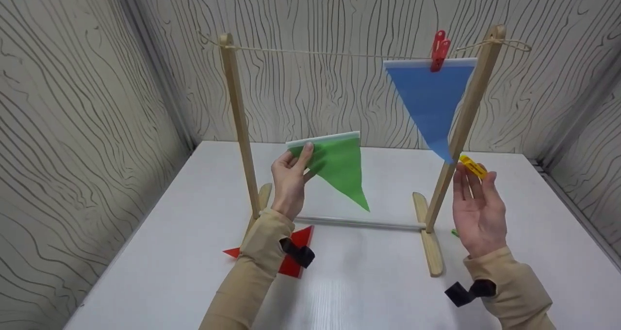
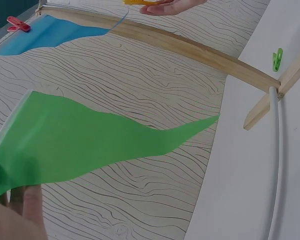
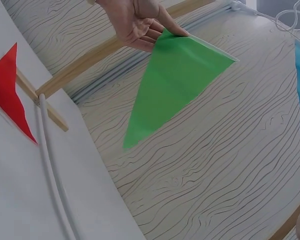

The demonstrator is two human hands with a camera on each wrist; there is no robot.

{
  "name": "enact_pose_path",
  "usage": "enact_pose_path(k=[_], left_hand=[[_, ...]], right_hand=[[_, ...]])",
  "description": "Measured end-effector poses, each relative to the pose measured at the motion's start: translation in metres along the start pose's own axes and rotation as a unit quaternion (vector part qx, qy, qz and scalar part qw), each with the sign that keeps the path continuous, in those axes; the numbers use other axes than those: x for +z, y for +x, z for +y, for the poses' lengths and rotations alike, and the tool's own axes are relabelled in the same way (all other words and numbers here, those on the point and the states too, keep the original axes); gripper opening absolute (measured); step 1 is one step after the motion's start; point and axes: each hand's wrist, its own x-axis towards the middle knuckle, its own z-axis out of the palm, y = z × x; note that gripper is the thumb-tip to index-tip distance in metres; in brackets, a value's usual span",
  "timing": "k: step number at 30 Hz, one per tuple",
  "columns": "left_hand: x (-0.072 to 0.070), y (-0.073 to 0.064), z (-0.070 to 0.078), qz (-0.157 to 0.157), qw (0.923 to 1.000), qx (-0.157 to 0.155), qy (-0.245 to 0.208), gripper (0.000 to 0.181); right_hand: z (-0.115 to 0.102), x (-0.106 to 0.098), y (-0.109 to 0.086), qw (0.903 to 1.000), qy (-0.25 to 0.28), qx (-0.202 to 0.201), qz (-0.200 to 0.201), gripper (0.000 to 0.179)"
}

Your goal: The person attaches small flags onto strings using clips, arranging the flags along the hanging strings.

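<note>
My left hand (image 1: 291, 182) pinches a green triangular pennant (image 1: 342, 165) near the left end of its white top edge, thumb in front and fingers behind. The pennant hangs in the air between the two posts, its tip pointing down. In my right hand (image 1: 480, 213), beside the right post, a yellow clothespin (image 1: 473, 167) is held at the fingertips. A blue pennant (image 1: 432, 97) hangs from the string (image 1: 301, 52) at the right, with a red clothespin (image 1: 439, 51) gripping its top edge.
Two wooden posts (image 1: 237, 111) on flat feet carry the string; a white rod (image 1: 359, 222) joins them low down. Red pennants (image 1: 302, 238) lie on the white table (image 1: 359, 286) beneath my left forearm. A green clothespin (image 2: 277, 60) lies near the right foot.
</note>
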Motion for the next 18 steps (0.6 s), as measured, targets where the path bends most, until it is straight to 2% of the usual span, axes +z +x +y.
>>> enact_pose_path(k=[5, 9, 15, 18], left_hand=[[0.003, 0.002, 0.010, -0.003, 1.0000, 0.003, 0.006, 0.026], [0.006, 0.003, 0.016, -0.004, 0.9999, 0.008, 0.010, 0.026], [0.009, 0.006, 0.023, -0.005, 0.9998, 0.012, 0.012, 0.025], [0.012, 0.007, 0.027, -0.007, 0.9998, 0.013, 0.017, 0.025]], right_hand=[[0.005, 0.017, 0.008, 0.9984, -0.021, -0.033, -0.041, 0.027], [0.008, 0.030, 0.013, 0.9968, -0.030, -0.045, -0.059, 0.028], [0.013, 0.047, 0.021, 0.9975, -0.038, -0.034, -0.048, 0.030], [0.017, 0.055, 0.024, 0.9963, -0.061, -0.042, -0.043, 0.030]])
